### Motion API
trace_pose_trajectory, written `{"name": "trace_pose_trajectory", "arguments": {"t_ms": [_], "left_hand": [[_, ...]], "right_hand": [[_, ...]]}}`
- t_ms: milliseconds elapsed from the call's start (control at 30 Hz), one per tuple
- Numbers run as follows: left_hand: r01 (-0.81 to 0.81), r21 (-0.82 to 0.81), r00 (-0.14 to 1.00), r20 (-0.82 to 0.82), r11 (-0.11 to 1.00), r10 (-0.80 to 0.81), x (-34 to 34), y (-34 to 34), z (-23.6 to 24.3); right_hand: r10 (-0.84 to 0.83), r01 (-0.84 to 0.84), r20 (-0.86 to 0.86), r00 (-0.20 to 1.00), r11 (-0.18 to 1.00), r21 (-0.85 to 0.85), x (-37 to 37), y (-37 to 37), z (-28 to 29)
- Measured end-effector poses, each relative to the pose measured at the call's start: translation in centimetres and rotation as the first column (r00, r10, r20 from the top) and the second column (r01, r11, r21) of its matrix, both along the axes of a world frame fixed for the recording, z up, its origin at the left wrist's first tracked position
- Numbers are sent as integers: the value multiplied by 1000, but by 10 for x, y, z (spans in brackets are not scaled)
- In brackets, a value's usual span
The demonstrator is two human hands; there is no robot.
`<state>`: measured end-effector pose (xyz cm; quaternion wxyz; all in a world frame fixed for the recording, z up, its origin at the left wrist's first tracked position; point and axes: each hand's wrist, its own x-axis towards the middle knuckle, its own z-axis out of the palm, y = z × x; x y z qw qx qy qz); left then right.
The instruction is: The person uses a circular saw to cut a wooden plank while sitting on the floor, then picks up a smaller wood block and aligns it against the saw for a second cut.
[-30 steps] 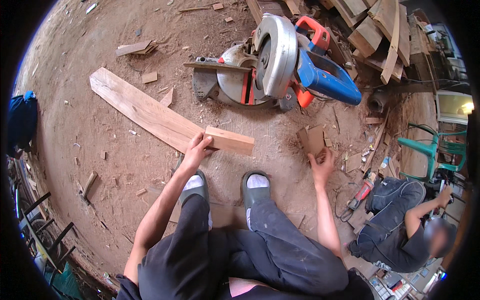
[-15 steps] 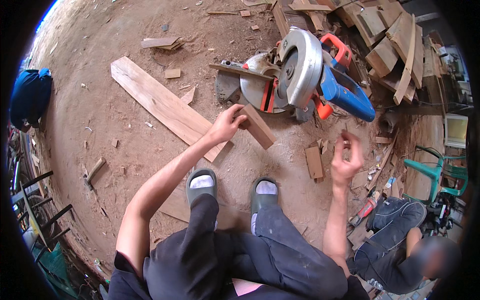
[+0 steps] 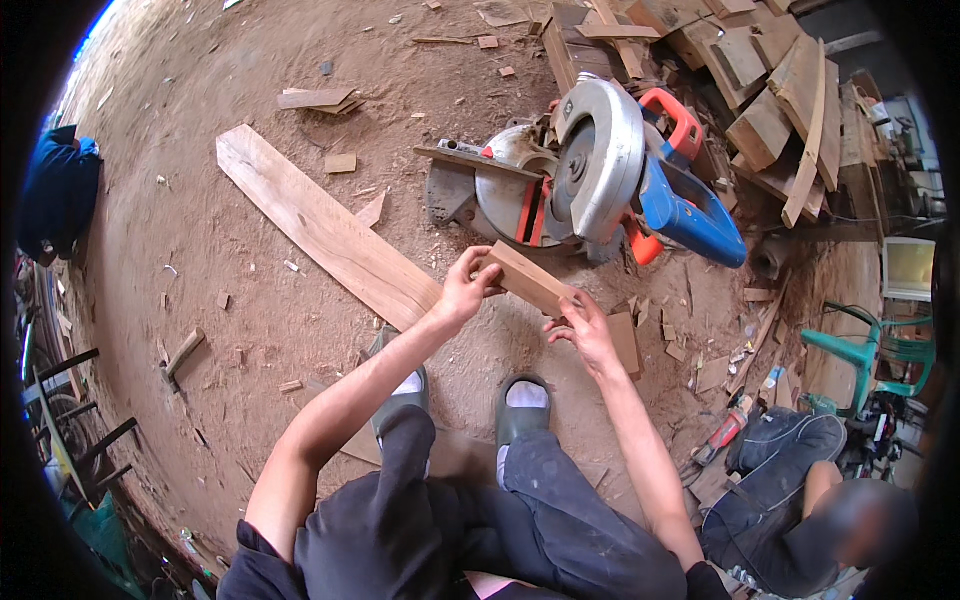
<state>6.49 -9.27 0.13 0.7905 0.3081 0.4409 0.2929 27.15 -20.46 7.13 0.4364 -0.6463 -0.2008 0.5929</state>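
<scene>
A small rectangular wooden board (image 3: 528,278) is held up between my hands, just below the miter saw (image 3: 590,160) with its round metal guard and blue handle. My left hand (image 3: 466,295) grips the board's upper left end. At the lower right end, my right hand (image 3: 588,338) has closed its thumb and forefinger on it, the other fingers bent loosely. A long light plank (image 3: 305,215) lies diagonally on the dirt floor to the left of the board.
Wood offcuts are piled (image 3: 770,110) at upper right. A green plastic chair (image 3: 850,360), a red power tool (image 3: 728,430) and a seated person (image 3: 780,520) are at right. A hammer (image 3: 180,355) lies at left, near black metal bars (image 3: 95,440) and a blue bundle (image 3: 55,190).
The small board has lifted off the long plank and turned at a slant. My right hand has left the scraps on the floor and come leftward onto the board's other end.
</scene>
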Motion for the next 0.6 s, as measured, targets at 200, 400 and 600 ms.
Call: {"name": "trace_pose_trajectory", "arguments": {"t_ms": [200, 400, 600], "left_hand": [[25, 78, 997, -71, 997, -19, 13, 20, 19], [280, 294, 901, -409, 914, -145, 13, 73, 29], [257, 323, 909, -401, 911, -114, 26, 101, 16]], "right_hand": [[3, -8, 88, 996, 998, 58, 25, 32, -35], [-62, 58, -120, 991, 998, -35, 24, 53, -32], [149, -151, -215, 965, 988, 6, -17, 29, -41]]}}
